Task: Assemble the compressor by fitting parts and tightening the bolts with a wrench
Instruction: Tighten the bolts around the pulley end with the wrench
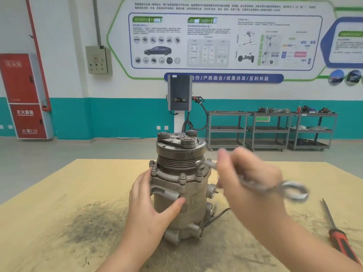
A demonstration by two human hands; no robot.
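We are bracing the compressor (180, 185), upright on the table (59, 193), with our left hand (149, 203) spread against its side. Our right hand (253, 179) is gripping the wrench (255, 185); we should be seating it squarely on a flange bolt (199, 169).

Blue wall banner (224, 78) reads 合作/产教融合/成果共享/互利共赢; red cabinet (25, 95) reads 灭火器箱

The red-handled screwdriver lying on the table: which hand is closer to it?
Right. The right hand, gripping the metal wrench, is up-left of the red-handled screwdriver; the left hand rests on the grey compressor, farther left.
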